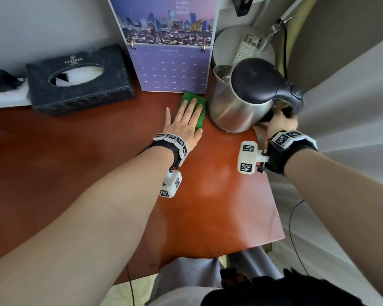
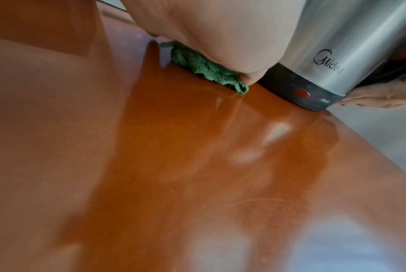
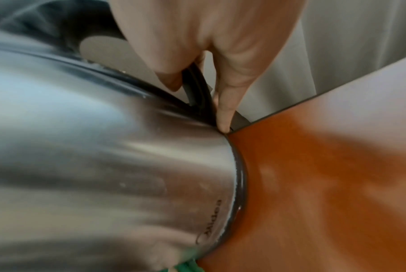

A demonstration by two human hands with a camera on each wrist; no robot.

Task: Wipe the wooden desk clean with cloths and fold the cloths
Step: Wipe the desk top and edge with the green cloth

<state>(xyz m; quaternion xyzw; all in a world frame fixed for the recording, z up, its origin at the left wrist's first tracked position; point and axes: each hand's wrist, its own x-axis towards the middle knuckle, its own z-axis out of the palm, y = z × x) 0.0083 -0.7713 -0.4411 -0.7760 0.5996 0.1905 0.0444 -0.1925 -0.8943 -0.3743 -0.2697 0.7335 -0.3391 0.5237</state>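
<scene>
A small green cloth [image 1: 200,120] lies at the back of the red-brown wooden desk [image 1: 75,173], just below the calendar. My left hand [image 1: 186,120] presses flat on it, fingers straight; from the left wrist view the cloth [image 2: 204,68] bunches under my palm [image 2: 220,31]. Right beside it is a steel kettle [image 1: 237,102] with a black lid, at the desk's right edge. My right hand [image 1: 279,123] grips its black handle, with fingers [image 3: 223,103] curled round the handle next to the kettle body [image 3: 104,156]. Whether the kettle's base is lifted I cannot tell.
A dark tissue box [image 1: 80,80] stands back left, a purple calendar [image 1: 170,51] leans on the wall. Behind the kettle a power strip [image 1: 245,47] rests on a round white surface. Grey curtain [image 1: 352,107] hangs right of the desk edge, with a cable [image 1: 296,228] below.
</scene>
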